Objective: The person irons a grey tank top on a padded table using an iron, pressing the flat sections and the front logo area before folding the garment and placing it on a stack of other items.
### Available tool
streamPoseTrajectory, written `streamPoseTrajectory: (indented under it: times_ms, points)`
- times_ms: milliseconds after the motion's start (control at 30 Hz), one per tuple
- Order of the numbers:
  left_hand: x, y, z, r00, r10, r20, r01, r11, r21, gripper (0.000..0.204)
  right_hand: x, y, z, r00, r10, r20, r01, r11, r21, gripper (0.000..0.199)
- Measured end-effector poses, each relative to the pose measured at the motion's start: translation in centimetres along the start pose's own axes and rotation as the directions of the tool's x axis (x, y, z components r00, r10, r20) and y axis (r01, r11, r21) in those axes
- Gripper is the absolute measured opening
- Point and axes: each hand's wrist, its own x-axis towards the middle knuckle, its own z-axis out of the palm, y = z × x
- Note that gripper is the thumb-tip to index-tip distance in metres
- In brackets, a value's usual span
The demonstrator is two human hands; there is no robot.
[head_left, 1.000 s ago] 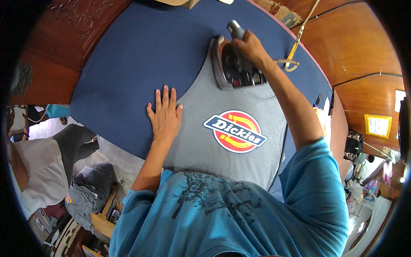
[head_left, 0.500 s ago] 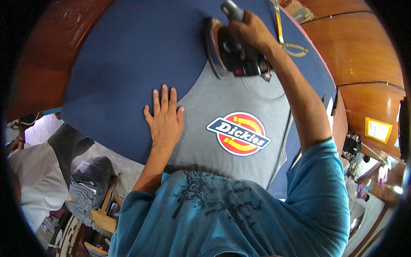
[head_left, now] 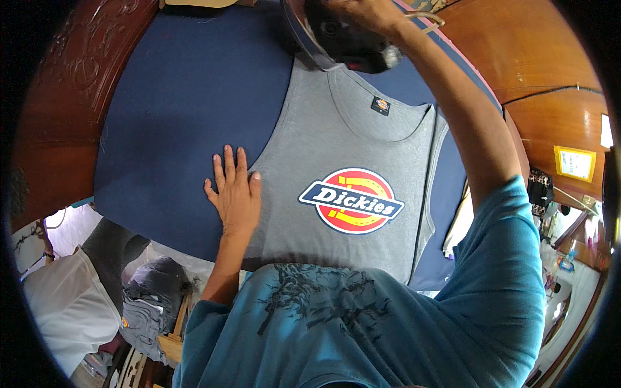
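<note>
A grey sleeveless top (head_left: 323, 142) with a round red, yellow and blue emblem (head_left: 351, 201) lies flat on a dark blue padded board (head_left: 187, 103). My left hand (head_left: 234, 191) rests flat, fingers spread, on the top's left edge. My right hand (head_left: 365, 11) grips the handle of a dark clothes iron (head_left: 336, 39) at the top's upper left strap, near the picture's upper rim. The iron's sole is partly tilted into view.
Carved dark wood (head_left: 71, 84) borders the board on the left and polished wood panels (head_left: 543, 84) on the right. Folded grey and white clothes (head_left: 97, 297) lie piled below left. A cord (head_left: 430, 18) runs off by the iron.
The iron moved with my right hand from the neckline toward the far upper strap edge. My left hand stayed flat on the top's left side. The view shifted down and closer.
</note>
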Motion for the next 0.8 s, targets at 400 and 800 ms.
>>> streamPoseTrajectory:
  times_ms: [400, 800]
  points:
    - [22.1, 8.6, 0.2, 0.79, 0.537, -0.296, -0.571, 0.82, -0.037, 0.04, -16.9, 2.3, -5.7, 0.776, 0.598, 0.199, -0.578, 0.801, -0.155, 0.054]
    - [27.2, 10.4, -0.1, 0.701, 0.681, -0.213, -0.708, 0.702, -0.084, 0.032, -13.4, 0.5, -2.4, 0.811, 0.567, 0.144, -0.509, 0.806, -0.302, 0.051]
